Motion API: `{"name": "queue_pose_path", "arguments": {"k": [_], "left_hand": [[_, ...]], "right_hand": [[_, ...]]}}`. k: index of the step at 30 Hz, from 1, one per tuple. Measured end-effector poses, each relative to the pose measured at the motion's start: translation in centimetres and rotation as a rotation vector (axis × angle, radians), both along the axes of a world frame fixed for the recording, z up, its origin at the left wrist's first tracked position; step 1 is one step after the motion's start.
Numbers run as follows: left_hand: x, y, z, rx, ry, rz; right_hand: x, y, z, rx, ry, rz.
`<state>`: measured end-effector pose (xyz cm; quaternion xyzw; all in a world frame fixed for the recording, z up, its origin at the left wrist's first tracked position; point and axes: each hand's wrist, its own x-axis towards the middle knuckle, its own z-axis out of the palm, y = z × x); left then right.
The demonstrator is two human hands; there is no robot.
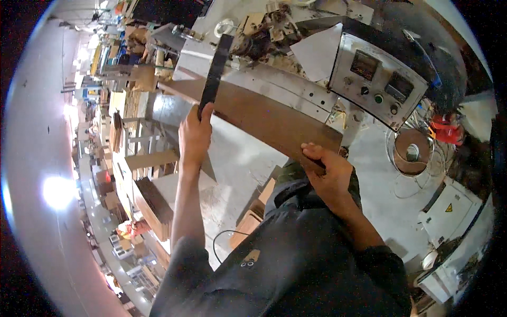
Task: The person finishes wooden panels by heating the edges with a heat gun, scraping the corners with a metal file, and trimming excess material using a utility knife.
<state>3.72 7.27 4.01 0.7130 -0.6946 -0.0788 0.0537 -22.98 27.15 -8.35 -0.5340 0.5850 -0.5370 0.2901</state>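
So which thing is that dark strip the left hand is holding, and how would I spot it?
Start at the big grey machine with the slanted control panel on its right. A long brown board lies across its front, the right hand gripping its near end. The dark strip stands up from the left hand, crossing the board's far end: it is narrow, near black and upright.

Workshop interior, fisheye view; grey concrete floor (237,158), dusty; grey metal machine (274,79) at top centre w/ angled control panel (377,79), dials and coloured buttons; coil of wire (414,153) on floor at right; white electrical cabinet (454,211) w/ yellow warning sign lower right; stacks of cardboard sheets (153,201) along left; bright light glare (58,193) far left; black cable (222,243) on floor.
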Motion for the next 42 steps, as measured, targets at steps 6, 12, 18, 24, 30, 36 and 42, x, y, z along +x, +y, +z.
{"name": "queue_pose_path", "arguments": {"k": [6, 12, 18, 24, 30, 36, 42], "left_hand": [[-3.4, 4.7, -1.4, 0.079, 0.191, 0.010], [-8.3, 9.5, -0.5, 0.142, 0.152, -0.100], [-5.9, 8.2, -1.1, 0.057, 0.153, -0.145], [-1.8, 6.0, -2.3, 0.061, 0.229, 0.101], [-8.6, 10.3, -1.5, 0.089, 0.163, -0.006], [-7.4, 9.2, -0.2, 0.283, 0.320, 0.037], [-3.2, 4.0, -1.1, 0.045, 0.297, 0.077]], "right_hand": [[-0.2, 0.0, -0.1, 0.005, 0.041, 0.028], [0.3, 0.1, -0.4, 0.079, 0.001, -0.002], [-0.1, -0.2, 1.1, 0.025, 0.036, -0.019], [-0.2, -0.3, 0.7, -0.022, 0.016, -0.006], [-0.7, -0.5, 0.6, 0.016, 0.045, -0.040], [-1.0, -1.0, 0.9, 0.002, 0.037, -0.020], [-1.3, -1.4, -0.3, -0.005, 0.031, -0.025]]}}
